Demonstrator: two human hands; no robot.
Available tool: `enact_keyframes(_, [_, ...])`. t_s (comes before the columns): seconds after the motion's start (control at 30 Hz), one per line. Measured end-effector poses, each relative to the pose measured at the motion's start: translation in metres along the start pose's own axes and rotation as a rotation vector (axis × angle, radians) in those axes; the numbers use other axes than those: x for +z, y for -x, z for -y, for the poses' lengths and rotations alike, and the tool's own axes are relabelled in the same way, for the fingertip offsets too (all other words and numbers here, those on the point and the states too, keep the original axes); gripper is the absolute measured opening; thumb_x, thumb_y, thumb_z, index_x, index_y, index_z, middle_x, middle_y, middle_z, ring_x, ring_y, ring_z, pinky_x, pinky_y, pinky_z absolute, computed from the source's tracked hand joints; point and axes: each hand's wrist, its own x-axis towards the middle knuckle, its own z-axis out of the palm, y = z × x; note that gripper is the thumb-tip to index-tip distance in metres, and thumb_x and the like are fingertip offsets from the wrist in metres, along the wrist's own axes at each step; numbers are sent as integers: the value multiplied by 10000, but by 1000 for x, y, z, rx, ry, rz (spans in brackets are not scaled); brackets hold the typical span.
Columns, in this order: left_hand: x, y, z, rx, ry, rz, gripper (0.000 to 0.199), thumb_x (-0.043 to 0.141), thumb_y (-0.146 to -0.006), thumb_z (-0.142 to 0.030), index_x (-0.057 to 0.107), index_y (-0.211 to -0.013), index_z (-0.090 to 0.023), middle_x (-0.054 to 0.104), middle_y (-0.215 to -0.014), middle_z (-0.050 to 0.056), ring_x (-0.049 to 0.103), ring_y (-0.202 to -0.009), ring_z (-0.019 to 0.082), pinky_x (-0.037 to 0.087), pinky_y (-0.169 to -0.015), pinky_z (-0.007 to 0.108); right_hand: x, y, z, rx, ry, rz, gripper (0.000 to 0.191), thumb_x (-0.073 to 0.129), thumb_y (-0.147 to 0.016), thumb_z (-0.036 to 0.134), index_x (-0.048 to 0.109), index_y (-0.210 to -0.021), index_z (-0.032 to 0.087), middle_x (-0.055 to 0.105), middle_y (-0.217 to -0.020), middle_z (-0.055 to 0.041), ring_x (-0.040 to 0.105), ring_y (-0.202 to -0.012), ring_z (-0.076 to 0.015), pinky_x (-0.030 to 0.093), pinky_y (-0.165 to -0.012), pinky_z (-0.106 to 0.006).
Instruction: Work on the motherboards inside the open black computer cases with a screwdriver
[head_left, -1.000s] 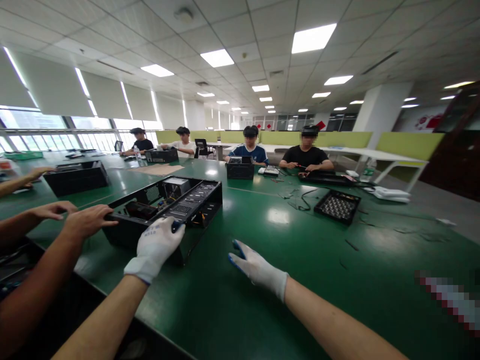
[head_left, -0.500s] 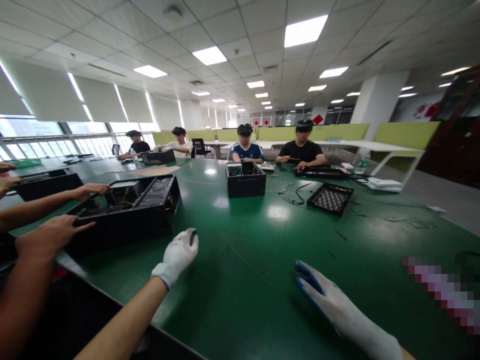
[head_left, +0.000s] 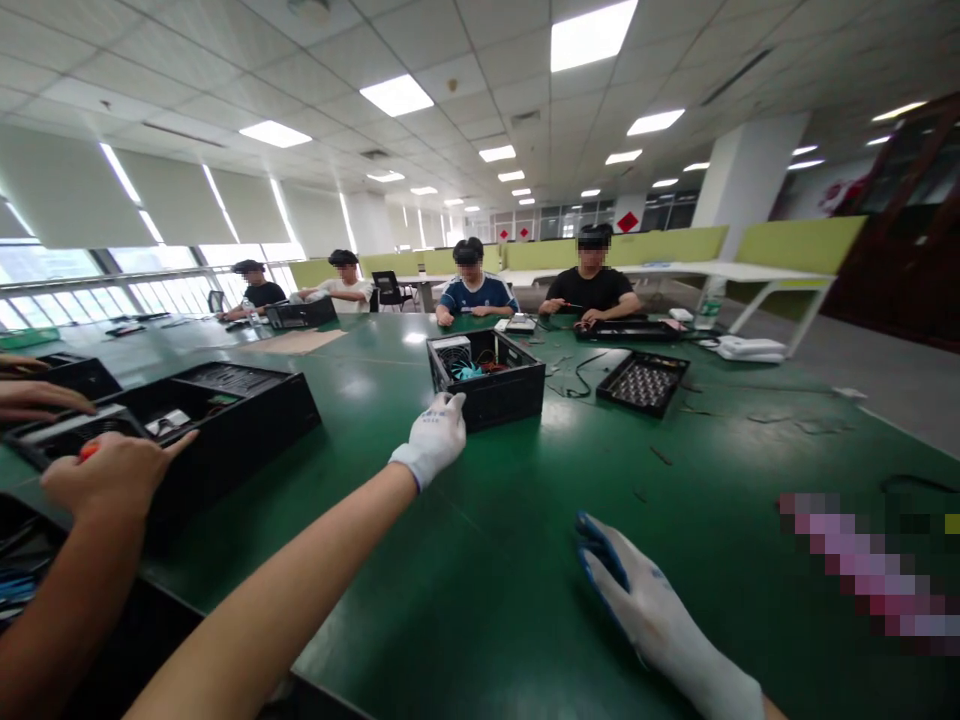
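Observation:
My left hand (head_left: pixel 435 435), in a white glove, reaches forward to the near left corner of a black computer case (head_left: pixel 504 395). Its fingers are closed at that corner. The case stands open at the top, showing a light-blue fan (head_left: pixel 469 371) and coloured wires inside. My right hand (head_left: pixel 634 585) wears a white glove with a blue palm. It hovers low over the green table (head_left: pixel 480 600), thumb and fingers apart, holding nothing.
At the left, another person's hands (head_left: pixel 112 470) work at a larger open computer case (head_left: pixel 247 430). A black tray-like panel (head_left: pixel 643 382) and a cable (head_left: pixel 581 378) lie right of centre. Several people sit across the table. A pixelated object (head_left: pixel 870 565) lies far right.
My left hand has moved forward and right to the computer case. The case has come nearer and turned; the person opposite no longer touches it. My right hand stays open.

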Motion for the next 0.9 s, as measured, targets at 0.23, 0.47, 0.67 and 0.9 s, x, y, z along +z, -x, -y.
enact_keyframes(0.23, [24, -93, -23, -14, -18, 120, 545, 417, -1009, -259, 462, -1530, -108, 394, -1636, 213, 565, -1379, 325, 442, -1153, 394, 16, 2, -14, -81, 62, 35, 793, 406, -979, 699, 466, -1572, 177, 508, -1581, -145, 465, -1467, -317, 334, -1262, -464])
enact_keyframes(0.47, [40, -121, -31, -103, -83, 181, 517, 379, -1016, -320, 522, -1464, -105, 536, -1501, 254, 598, -1339, 350, 459, -1128, 453, 15, -5, -11, -105, 92, 39, 769, 384, -1010, 656, 454, -1578, 142, 495, -1587, -169, 458, -1472, -315, 336, -1259, -473])
enact_keyframes(0.67, [28, -109, -29, -47, -115, 180, 458, 384, -1019, -320, 615, -1358, -119, 670, -1355, 210, 654, -1264, 303, 480, -1096, 402, 13, -3, -8, -121, 121, 21, 749, 395, -1014, 640, 473, -1571, 145, 522, -1568, -166, 481, -1460, -320, 368, -1246, -469])
enact_keyframes(0.9, [-2, -25, -26, 79, -127, 161, 416, 432, -1020, -312, 647, -1338, -152, 706, -1306, 154, 674, -1210, 274, 488, -1090, 360, 17, -6, -21, -183, 95, -139, 733, 399, -1021, 617, 475, -1550, 115, 543, -1539, -198, 503, -1440, -339, 400, -1225, -536])
